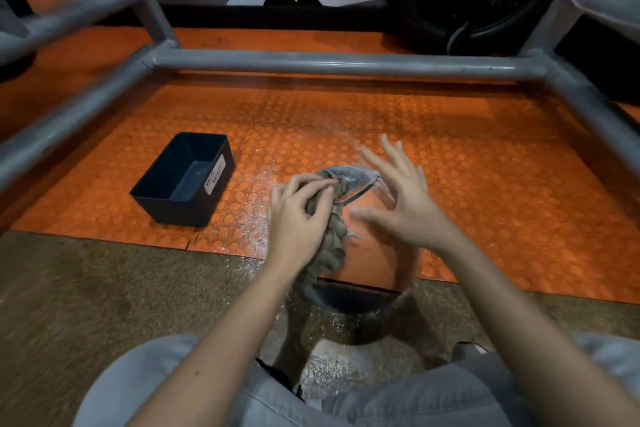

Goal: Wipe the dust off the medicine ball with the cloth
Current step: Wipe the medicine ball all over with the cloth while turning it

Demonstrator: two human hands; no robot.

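Observation:
The medicine ball (pixel 372 253) is orange with a dark lower part and a dusty grey patch on its far top. It sits on the floor just in front of my knees, at the seam between the orange mat and the speckled floor. My left hand (pixel 298 215) grips a crumpled grey-brown cloth (pixel 329 243) against the ball's left side, and the cloth hangs down over the ball. My right hand (pixel 398 198) hovers with spread fingers over the ball's top right; it is blurred, and whether it touches the ball is unclear.
A dark blue plastic bin (pixel 187 180) with a white label stands on the orange studded mat (pixel 485 166) to the left. White dust (pixel 246 218) lies scattered on the mat beside the ball. Grey metal frame tubes (pixel 346 62) cross ahead and slant down both sides.

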